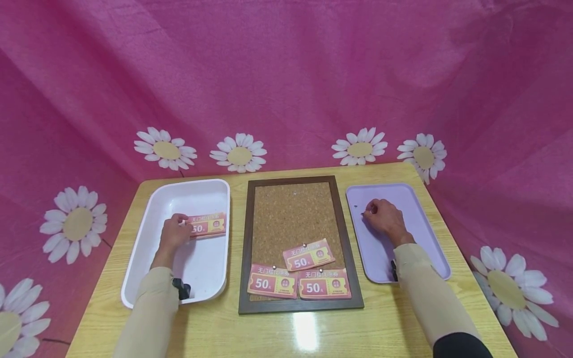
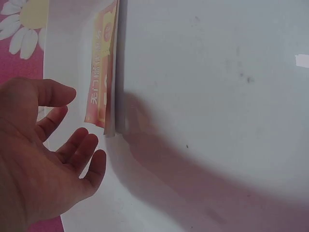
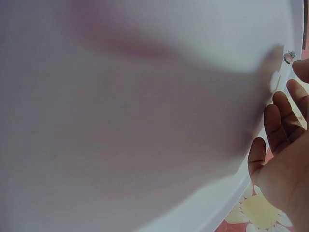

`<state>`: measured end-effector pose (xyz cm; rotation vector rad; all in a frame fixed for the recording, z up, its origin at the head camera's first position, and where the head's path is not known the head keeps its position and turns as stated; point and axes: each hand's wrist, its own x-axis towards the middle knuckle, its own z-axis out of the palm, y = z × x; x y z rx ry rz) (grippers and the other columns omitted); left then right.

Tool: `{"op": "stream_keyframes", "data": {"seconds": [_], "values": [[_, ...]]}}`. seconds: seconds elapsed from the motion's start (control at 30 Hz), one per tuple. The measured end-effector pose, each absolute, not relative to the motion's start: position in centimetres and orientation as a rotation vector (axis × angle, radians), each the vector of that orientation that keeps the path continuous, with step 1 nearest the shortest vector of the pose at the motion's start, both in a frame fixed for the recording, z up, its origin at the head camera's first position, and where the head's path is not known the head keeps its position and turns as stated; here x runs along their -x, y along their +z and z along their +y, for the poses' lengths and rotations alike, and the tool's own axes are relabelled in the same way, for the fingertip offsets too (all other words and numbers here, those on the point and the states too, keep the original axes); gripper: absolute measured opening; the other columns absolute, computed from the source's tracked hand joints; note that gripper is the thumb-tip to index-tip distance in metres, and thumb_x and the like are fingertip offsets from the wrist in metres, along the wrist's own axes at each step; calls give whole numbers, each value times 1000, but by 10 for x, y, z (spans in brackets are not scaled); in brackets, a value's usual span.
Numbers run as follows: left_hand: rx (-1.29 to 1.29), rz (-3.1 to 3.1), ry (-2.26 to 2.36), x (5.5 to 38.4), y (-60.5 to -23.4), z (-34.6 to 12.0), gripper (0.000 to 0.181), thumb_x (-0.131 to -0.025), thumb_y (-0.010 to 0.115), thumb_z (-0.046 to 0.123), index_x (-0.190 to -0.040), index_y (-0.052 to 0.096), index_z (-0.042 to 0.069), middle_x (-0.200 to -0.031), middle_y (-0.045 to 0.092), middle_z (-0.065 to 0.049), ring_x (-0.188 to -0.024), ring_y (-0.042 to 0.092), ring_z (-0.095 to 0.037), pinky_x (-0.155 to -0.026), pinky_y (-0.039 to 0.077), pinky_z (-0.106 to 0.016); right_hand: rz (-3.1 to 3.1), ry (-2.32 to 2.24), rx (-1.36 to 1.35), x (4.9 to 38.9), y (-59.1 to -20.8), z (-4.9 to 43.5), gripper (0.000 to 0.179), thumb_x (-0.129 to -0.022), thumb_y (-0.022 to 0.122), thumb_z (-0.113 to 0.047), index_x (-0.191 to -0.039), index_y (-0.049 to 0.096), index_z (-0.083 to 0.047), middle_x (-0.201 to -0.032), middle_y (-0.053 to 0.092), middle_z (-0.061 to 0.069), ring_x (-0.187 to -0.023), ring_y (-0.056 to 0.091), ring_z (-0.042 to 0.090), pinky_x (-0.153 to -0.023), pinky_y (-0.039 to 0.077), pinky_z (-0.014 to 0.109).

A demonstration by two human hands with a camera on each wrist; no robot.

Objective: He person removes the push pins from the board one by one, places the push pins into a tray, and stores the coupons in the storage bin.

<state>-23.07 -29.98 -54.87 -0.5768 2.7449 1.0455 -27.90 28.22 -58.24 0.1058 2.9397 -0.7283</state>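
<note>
In the head view my left hand (image 1: 176, 233) is inside the white basin (image 1: 149, 238), beside a small stack of pink 50-yuan coupons (image 1: 209, 226). The left wrist view shows this hand's (image 2: 48, 150) thumb and loosely bent fingers apart from the coupons (image 2: 101, 72), holding nothing. On the right, my other hand (image 1: 386, 219) hovers over the purple tray (image 1: 416, 219). Close to its fingertips lie small metallic pushpins (image 3: 289, 57). The right wrist view shows its relaxed fingers (image 3: 273, 128) with no pin between them; the frame's edge cuts off part of the hand.
Between the basin and the tray lies a framed corkboard (image 1: 293, 214). Three coupons are pinned on its lower part: one higher coupon (image 1: 309, 254), a left coupon (image 1: 273, 282) and a right coupon (image 1: 325, 284). A flowered pink cloth (image 1: 286, 89) hangs behind the wooden table (image 1: 250, 335).
</note>
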Motion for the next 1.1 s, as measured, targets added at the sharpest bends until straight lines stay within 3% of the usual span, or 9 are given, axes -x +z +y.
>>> {"op": "stream_keyframes", "data": {"seconds": [0.17, 0.33, 0.53, 0.73, 1.1], "values": [[546, 2739, 1028, 231, -544, -299, 52, -94, 44, 22, -141, 39, 1, -146, 38, -28, -132, 38, -45, -110, 30, -55, 2955, -736, -98, 279, -583, 282, 29, -87, 60, -33, -104, 61, -10, -98, 56, 12, -92, 51, 30, -85, 40, 47], [475, 2754, 1011, 231, -538, -298, 56, -95, 42, 23, -146, 34, 2, -147, 38, -26, -133, 38, -45, -111, 30, -55, 2969, -738, -87, 280, -583, 281, 36, -86, 59, -33, -114, 61, -10, -105, 58, 13, -98, 52, 32, -92, 41, 50], [396, 2770, 978, 230, -531, -295, 61, -95, 44, 25, -150, 28, 4, -151, 34, -26, -137, 34, -46, -112, 27, -56, 2963, -711, -36, 281, -581, 280, 48, -88, 58, -35, -129, 56, -11, -122, 59, 17, -115, 51, 37, -103, 36, 55], [345, 2814, 981, 229, -524, -289, 62, -95, 48, 25, -151, 28, 5, -149, 36, -27, -137, 32, -47, -112, 26, -57, 2948, -687, 31, 281, -575, 279, 58, -90, 56, -40, -140, 47, -12, -141, 48, 21, -132, 40, 43, -109, 29, 58], [304, 2838, 893, 227, -516, -279, 66, -96, 51, 30, -153, 24, 9, -151, 33, -27, -139, 29, -48, -111, 25, -62, 2952, -684, 115, 277, -568, 275, 66, -91, 57, -42, -147, 38, -12, -148, 42, 22, -136, 36, 44, -110, 28, 59]]}}
